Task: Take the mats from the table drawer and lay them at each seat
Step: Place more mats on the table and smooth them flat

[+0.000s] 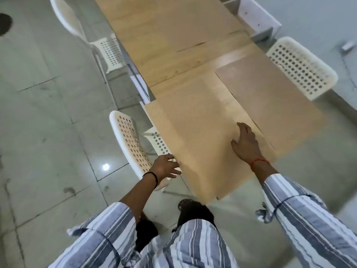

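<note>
While the head camera looks steeply down the long wooden table [154,55], I see my right hand [246,144] lying flat, fingers relaxed and spread, on the near mat [193,136], a pale tan sheet with a fine dotted texture covering the table's near end. My left hand [167,168] is at that mat's left edge, fingers loosely extended and touching the rim; whether it pinches the edge I cannot tell. A second mat [270,101], browner, lies just beside the first on the right, in front of a white perforated chair [301,66]. Further up the table a third mat [193,29] lies flat, hard to separate from the wood. Another white perforated chair [133,149] stands close against the left edge, right under my left hand, crowding that side. A third chair [108,51] stands further along the left. An open white drawer [257,16] juts from the table's far right. Grey tiled floor [48,113] around; striped sleeves in the foreground.
</note>
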